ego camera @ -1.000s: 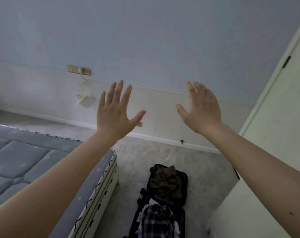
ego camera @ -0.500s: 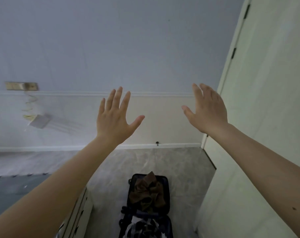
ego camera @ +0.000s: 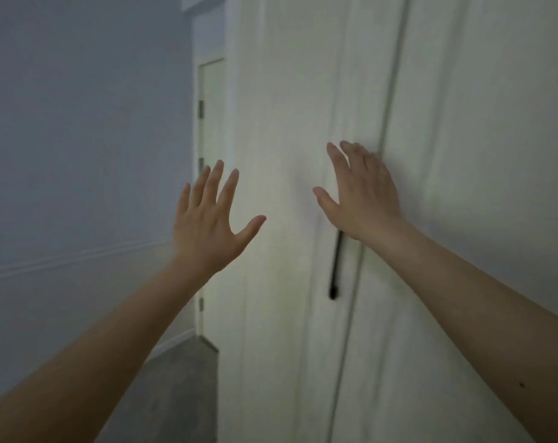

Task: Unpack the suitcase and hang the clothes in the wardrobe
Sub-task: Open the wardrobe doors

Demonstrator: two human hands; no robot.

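Two empty hands, left [ego camera: 207, 225] and right [ego camera: 364, 196], fingers spread, nearing wardrobe [ego camera: 463, 155]; risking missing black handle [ego camera: 335, 270] below right wrist.

Wardrobe doors [ego camera: 463, 155]: smooth, matt cream paint, ahead of both hands.
Handle [ego camera: 335, 270]: black, slim bar, below the right hand [ego camera: 364, 199].
Floor [ego camera: 175, 388]: grey, mottled.

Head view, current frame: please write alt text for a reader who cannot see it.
Two bare hands are raised with fingers spread before tall cream-white wardrobe doors: the left hand holds nothing, and the right hand covers the top of a slim black vertical door handle. A pale blue-grey wall fills the left side, above grey floor.
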